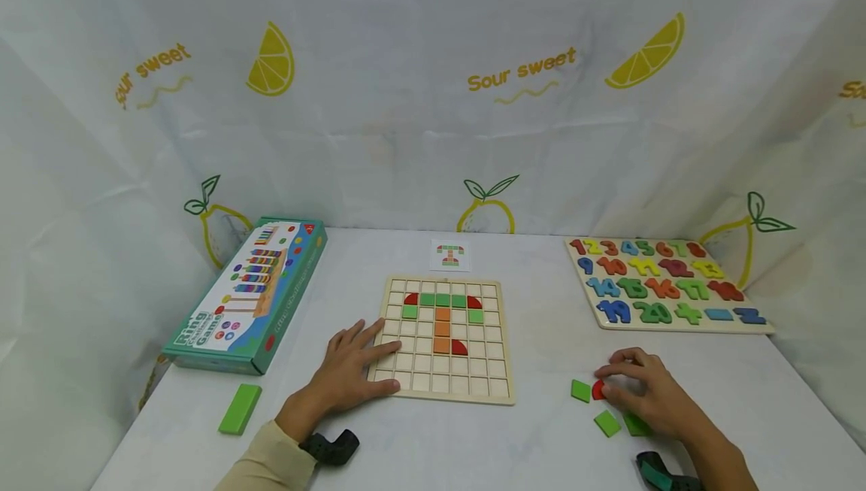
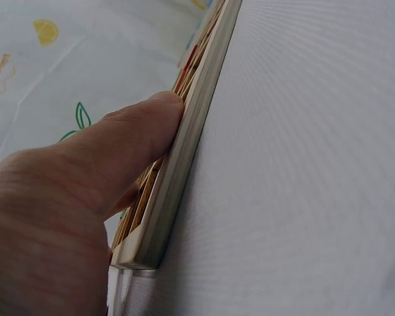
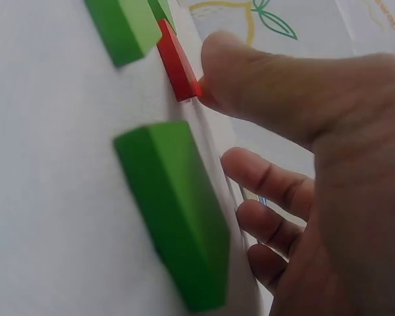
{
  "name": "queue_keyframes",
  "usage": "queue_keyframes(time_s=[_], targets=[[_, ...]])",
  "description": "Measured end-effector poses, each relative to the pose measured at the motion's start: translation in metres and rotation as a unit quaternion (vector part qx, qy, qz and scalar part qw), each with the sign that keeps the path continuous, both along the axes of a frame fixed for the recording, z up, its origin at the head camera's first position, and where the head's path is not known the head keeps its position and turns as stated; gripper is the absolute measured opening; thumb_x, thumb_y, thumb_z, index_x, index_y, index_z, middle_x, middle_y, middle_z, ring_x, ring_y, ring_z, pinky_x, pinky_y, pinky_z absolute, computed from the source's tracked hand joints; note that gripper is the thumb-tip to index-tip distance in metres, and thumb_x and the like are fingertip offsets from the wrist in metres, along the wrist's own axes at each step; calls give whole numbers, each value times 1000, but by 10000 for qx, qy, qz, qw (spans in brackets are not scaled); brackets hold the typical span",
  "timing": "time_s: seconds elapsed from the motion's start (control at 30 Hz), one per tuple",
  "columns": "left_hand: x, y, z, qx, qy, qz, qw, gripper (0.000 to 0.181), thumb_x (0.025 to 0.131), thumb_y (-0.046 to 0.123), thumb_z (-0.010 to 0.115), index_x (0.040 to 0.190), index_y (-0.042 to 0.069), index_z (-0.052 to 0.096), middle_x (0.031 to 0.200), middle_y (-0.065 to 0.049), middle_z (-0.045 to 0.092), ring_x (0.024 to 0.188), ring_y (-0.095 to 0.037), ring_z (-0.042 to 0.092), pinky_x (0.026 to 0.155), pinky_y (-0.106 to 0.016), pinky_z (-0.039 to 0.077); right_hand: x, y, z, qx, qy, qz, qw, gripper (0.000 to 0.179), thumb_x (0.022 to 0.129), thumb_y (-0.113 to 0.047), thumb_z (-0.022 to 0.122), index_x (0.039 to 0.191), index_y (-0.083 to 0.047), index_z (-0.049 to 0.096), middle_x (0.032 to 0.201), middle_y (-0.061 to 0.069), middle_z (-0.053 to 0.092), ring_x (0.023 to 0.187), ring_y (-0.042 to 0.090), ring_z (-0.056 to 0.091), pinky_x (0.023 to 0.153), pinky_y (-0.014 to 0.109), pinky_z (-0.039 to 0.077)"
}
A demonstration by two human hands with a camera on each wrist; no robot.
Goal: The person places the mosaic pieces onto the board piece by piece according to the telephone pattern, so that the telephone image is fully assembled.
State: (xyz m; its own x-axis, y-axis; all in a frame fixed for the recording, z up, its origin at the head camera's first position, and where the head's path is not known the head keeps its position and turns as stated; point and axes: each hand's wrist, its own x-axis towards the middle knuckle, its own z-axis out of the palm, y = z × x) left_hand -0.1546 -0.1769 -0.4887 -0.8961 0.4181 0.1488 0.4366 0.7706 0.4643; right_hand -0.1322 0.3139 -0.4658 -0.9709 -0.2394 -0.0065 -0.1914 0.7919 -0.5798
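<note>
A wooden grid board [image 1: 446, 393] lies in the middle, bearing red quarter-circles, green squares and a column of orange squares [image 1: 442, 329]. My left hand [image 1: 352, 367] rests on its left side, fingers spread; in the left wrist view the thumb [image 2: 141, 135] lies over the board's edge [image 2: 184, 158]. Over at the right, my right hand [image 1: 646, 389] pinches a red quarter-circle piece [image 1: 598, 390] at the table; the right wrist view shows the thumb against the red piece [image 3: 178, 62]. Loose green squares [image 1: 607, 423] lie around that hand, one [image 1: 637, 424] partly under it.
A pattern card [image 1: 450, 256] lies beyond the board. At the left are a green-edged game box [image 1: 250, 288] and a green block [image 1: 240, 409]. A number puzzle board [image 1: 666, 322] sits at the back right. A printed white cloth [image 1: 379, 115] hangs behind.
</note>
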Motion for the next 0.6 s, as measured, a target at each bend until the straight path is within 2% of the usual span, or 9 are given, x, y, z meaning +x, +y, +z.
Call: queue_keyframes(time_s=[0.17, 0.37, 0.6], targets=[[0, 0, 1, -16, 28, -6, 10000, 64, 80, 61, 66, 133, 25, 62, 153, -8, 33, 140, -41, 20, 105, -62, 11, 0, 0, -1, 99, 136, 40, 9999, 22, 82, -29, 78, 102, -19, 74, 115, 11, 51, 108, 35, 39, 85, 65, 35], [0, 0, 0, -35, 76, -26, 10000, 64, 80, 61, 66, 133, 25, 62, 153, -9, 33, 139, -41, 20, 104, -62, 12, 0, -4, -2, 360, 532, 62, 9979, 16, 82, -24, 78, 97, -20, 75, 110, 7, 53, 103, 32, 44, 82, 57, 40], [-1, -1, -2, -15, 132, -73, 9999, 64, 80, 61, 66, 133, 25, 62, 153, -9, 33, 139, -42, 21, 104, -63, 13, 0, -5, -4, 439, 566, -37, 9974, 21, 79, -24, 81, 99, -18, 75, 110, 7, 54, 103, 32, 46, 83, 59, 40]])
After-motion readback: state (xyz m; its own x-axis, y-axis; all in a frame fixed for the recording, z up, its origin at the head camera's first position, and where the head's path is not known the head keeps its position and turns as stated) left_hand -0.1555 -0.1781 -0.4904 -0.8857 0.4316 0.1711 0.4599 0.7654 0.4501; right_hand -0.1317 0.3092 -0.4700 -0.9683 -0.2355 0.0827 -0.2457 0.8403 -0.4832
